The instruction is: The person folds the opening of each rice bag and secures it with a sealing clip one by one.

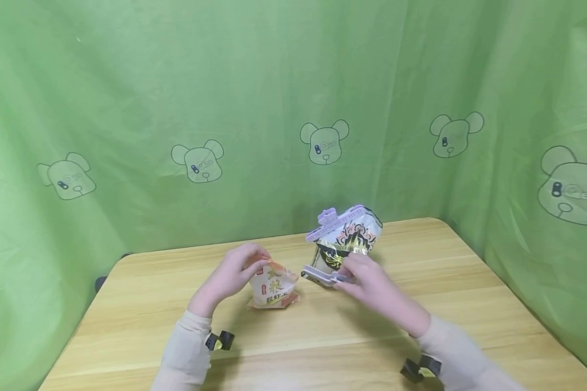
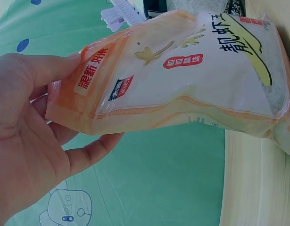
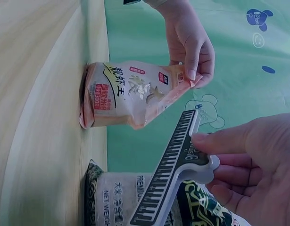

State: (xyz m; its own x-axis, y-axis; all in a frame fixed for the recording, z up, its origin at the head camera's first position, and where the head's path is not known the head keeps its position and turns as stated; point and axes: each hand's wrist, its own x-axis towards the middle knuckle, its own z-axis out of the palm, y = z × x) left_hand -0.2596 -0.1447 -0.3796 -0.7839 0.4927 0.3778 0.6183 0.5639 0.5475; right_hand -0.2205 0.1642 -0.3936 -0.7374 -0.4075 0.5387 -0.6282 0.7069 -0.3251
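My left hand [image 1: 232, 274] pinches the orange top edge of a white and orange rice bag [image 1: 274, 285], between thumb and fingers. That bag stands on the table with its top corner drawn to a point in the right wrist view. In my right hand [image 3: 258, 165] is a bag clip [image 3: 166, 167] with a piano-key pattern, gripped by its grey handle. The clip's long bar overlaps a second rice bag [image 3: 119, 197] with black and gold print. A lilac clip [image 1: 335, 222] clamps pale, flower-patterned plastic [image 1: 357, 236] just behind the black and gold print.
Both bags stand on a light wood table [image 1: 274, 347]. A green curtain [image 1: 254, 81] with bear drawings hangs behind the table and along its sides. The second bag is close to the table's back edge.
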